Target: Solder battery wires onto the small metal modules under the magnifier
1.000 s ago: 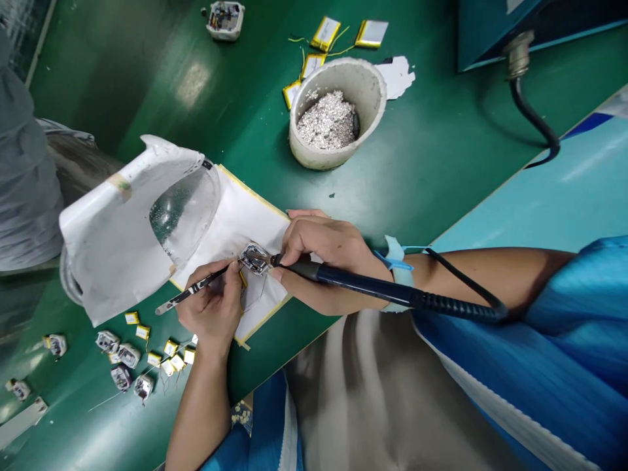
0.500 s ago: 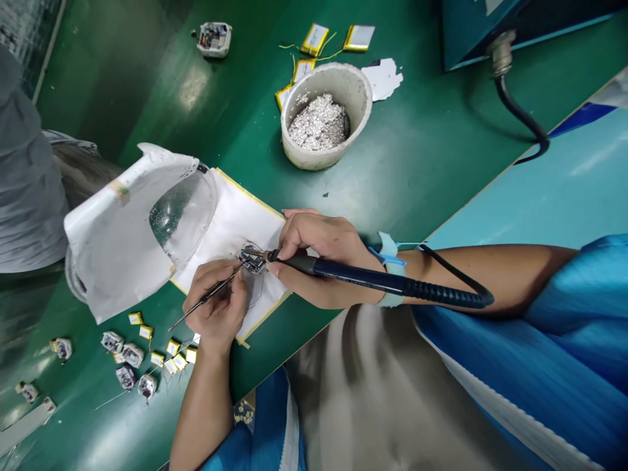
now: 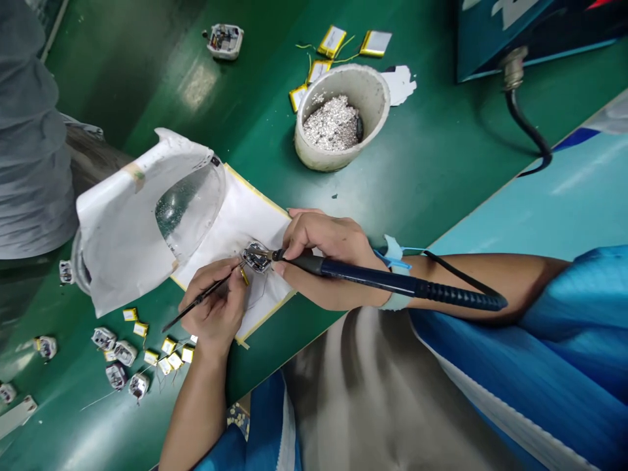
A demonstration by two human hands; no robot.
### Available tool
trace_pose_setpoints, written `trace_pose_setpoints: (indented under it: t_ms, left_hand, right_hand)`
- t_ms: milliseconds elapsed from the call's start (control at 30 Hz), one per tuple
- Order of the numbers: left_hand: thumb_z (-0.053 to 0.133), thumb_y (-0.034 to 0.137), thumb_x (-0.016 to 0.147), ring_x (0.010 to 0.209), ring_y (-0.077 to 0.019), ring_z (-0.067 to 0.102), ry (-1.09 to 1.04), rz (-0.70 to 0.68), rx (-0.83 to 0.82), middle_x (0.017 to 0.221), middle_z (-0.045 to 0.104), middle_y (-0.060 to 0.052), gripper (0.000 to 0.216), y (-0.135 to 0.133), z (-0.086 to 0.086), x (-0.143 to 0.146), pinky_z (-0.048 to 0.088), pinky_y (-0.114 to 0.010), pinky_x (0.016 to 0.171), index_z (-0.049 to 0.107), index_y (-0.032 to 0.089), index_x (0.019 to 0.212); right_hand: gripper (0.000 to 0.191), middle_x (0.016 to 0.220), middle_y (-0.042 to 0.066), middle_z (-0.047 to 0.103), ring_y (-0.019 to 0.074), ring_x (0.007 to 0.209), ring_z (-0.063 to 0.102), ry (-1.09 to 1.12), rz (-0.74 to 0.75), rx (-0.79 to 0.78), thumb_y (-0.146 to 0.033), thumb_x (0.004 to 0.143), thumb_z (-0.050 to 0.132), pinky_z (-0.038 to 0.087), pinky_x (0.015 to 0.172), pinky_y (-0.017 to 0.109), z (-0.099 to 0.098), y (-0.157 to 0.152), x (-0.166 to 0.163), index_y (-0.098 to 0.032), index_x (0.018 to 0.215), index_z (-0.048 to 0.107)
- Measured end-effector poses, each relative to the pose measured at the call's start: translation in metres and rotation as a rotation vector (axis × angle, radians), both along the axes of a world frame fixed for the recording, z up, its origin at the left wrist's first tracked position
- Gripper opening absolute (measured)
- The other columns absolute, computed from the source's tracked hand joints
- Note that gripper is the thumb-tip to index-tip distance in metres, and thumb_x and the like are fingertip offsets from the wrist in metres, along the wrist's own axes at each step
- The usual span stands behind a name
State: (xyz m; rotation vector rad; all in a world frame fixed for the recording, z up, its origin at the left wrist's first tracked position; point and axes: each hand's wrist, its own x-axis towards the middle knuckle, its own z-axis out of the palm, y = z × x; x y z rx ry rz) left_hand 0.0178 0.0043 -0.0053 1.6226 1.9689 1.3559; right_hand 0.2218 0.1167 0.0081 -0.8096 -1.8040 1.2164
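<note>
A small electronic board (image 3: 256,256) lies on a white, yellow-edged mat (image 3: 240,219) on the green bench. My right hand (image 3: 328,254) is closed round a dark blue soldering iron (image 3: 392,282), its tip touching the board. A black cord runs back along my forearm past a pale wrist strap (image 3: 395,258). My left hand (image 3: 218,306) pinches thin dark tweezers (image 3: 196,301) whose point reaches the board's left side. A small yellow part hangs by thin wires just below the board.
A white shield with a clear dome window (image 3: 189,203) stands left of the mat. A white cup of silver scraps (image 3: 338,118) sits behind, with yellow battery packs (image 3: 331,40) beyond. Several small boards and yellow cells (image 3: 142,356) lie at the lower left. A blue machine with a cable (image 3: 527,127) is at the top right.
My head view has shifted slightly. Both hands stay at the board; the tweezers' free end has dipped a little lower and the iron's tip remains on the board.
</note>
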Motion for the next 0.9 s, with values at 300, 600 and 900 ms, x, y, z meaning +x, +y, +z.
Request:
trace_pose_setpoints:
  t_ms: [300, 600, 900]
  left_hand:
    - [0.081, 0.014, 0.098, 0.099, -0.0206, 0.085, 0.108, -0.137, 0.071, 0.105, 0.085, -0.005, 0.018, 0.0031, -0.0035, -0.0052, 0.071, -0.041, 0.087, 0.071, 0.024, 0.109]
    - [0.083, 0.008, 0.094, 0.099, -0.0208, 0.085, 0.085, -0.156, 0.076, 0.105, 0.085, -0.004, 0.026, 0.0028, -0.0022, -0.0057, 0.070, -0.040, 0.089, 0.073, 0.024, 0.112]
    - [0.081, 0.019, 0.100, 0.098, -0.0196, 0.085, 0.106, -0.026, 0.012, 0.105, 0.084, -0.005, 0.014, 0.0000, -0.0017, -0.0037, 0.072, -0.038, 0.088, 0.071, 0.022, 0.109]
  right_hand:
    - [0.020, 0.077, -0.003, 0.068, 0.0173, 0.070, 0.067, 0.031, -0.010, 0.032, -0.018, 0.093, 0.073, 0.059, 0.085, 0.040, -0.0003, 0.0002, -0.0001, -0.026, 0.085, 0.057]
    - [0.021, 0.079, -0.002, 0.069, 0.0161, 0.070, 0.066, 0.001, -0.011, 0.003, -0.022, 0.094, 0.075, 0.060, 0.090, 0.039, 0.0004, -0.0003, 0.0000, -0.026, 0.085, 0.057]
    - [0.024, 0.075, -0.003, 0.067, 0.0163, 0.068, 0.064, 0.027, -0.023, -0.004, -0.022, 0.091, 0.077, 0.060, 0.087, 0.040, -0.0047, -0.0014, -0.0023, -0.027, 0.083, 0.055]
